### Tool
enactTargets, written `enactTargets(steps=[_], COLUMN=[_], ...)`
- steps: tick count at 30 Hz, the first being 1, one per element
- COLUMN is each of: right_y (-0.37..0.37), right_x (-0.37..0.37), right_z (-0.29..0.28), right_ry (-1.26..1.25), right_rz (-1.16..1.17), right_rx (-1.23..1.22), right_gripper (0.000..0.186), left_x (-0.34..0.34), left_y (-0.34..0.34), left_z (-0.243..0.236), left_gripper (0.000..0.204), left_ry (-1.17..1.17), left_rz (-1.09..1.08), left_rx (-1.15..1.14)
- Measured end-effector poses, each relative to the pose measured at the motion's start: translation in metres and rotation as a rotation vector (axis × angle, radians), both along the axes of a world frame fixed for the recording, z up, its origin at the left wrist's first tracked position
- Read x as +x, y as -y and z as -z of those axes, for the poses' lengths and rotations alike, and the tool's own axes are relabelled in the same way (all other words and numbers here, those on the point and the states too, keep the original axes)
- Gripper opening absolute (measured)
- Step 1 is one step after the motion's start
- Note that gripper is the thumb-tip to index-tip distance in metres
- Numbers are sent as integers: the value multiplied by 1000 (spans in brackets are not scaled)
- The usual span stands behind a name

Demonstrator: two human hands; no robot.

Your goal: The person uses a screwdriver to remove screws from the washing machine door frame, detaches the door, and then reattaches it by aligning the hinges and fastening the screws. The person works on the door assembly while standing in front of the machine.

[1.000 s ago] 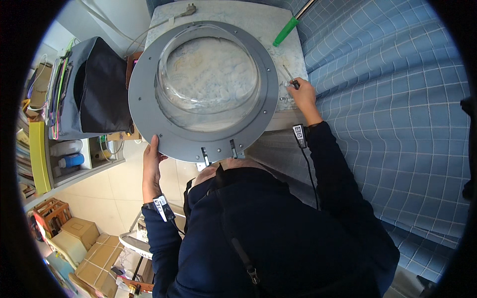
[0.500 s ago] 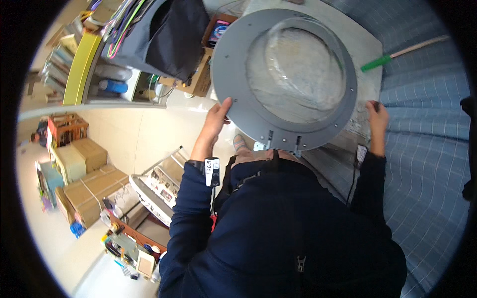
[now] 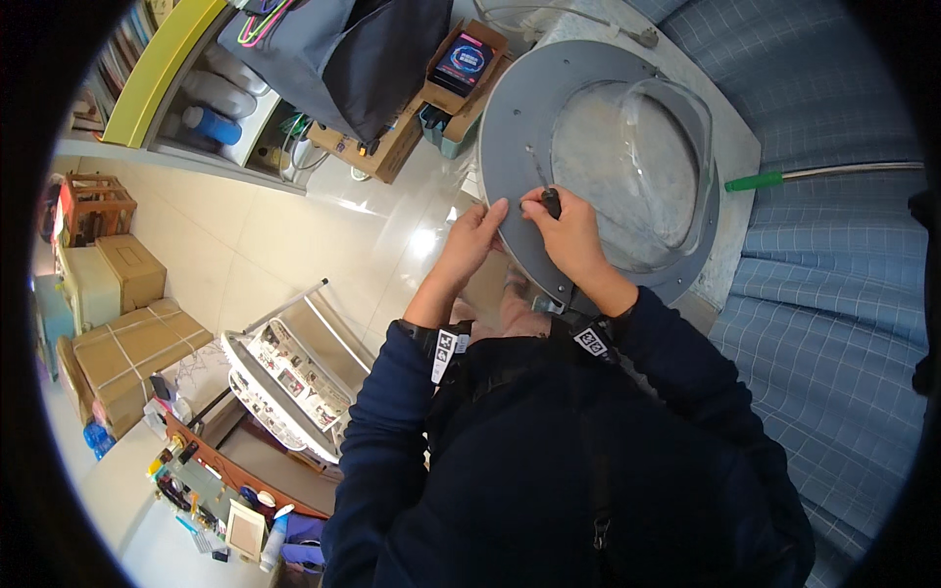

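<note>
A flat grey ring (image 3: 518,118) with a bulging clear bowl (image 3: 676,176) set in its middle lies over a whitish mottled tabletop (image 3: 737,157), its near left edge reaching out past the tabletop toward the person. Small screws or holes dot the ring's face.

The person's right hand (image 3: 571,235) is over the ring's near left part, its thumb and fingers closed around the handle of a black-handled screwdriver with a thin metal shaft (image 3: 551,203). The shaft points away from the person over the ring's face; whether its tip touches the ring cannot be told.

The left hand (image 3: 469,240) is at the ring's near left edge, thumb extended to the rim and fingers bent. Its fingertips are partly hidden, so whether it grips anything cannot be told.

To the ring's right, a metal rod with a green grip (image 3: 755,182) stretches across a blue curtain with a white grid pattern (image 3: 833,314). Left of the ring are an open brown cardboard box (image 3: 441,95) and a dark fabric bag (image 3: 377,69). Beyond the ring's far edge lies a grey plug (image 3: 647,38).
</note>
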State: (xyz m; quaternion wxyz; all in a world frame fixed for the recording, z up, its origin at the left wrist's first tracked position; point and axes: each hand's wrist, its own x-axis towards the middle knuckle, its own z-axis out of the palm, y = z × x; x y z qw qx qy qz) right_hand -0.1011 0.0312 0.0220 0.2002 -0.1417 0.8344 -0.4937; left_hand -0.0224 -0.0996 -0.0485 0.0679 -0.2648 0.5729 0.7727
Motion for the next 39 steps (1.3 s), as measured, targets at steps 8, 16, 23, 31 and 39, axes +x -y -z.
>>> enactTargets(steps=[8,16,23,31,39], right_y=[0,-7,-7,-16,-134], right_x=[4,6,10,4,-33], right_z=[24,16,9,-16,-107], right_ry=[-84,-487,-616,-338,-329], right_rz=[101,-13,-193,-32,322], right_rx=[77,246,297,166,7], right_gripper=[12,9,23,20,19], left_x=[-2,-4,-4,-6,-19], left_y=[5,6,4,3,-27], left_z=[2,10,12,5,-1], left_gripper=[50,52,52,58,84], left_ry=[-45,-49,-84,25,130], left_rz=[73,110,89,2,-261], left_rx=[25,12,16,64,-121])
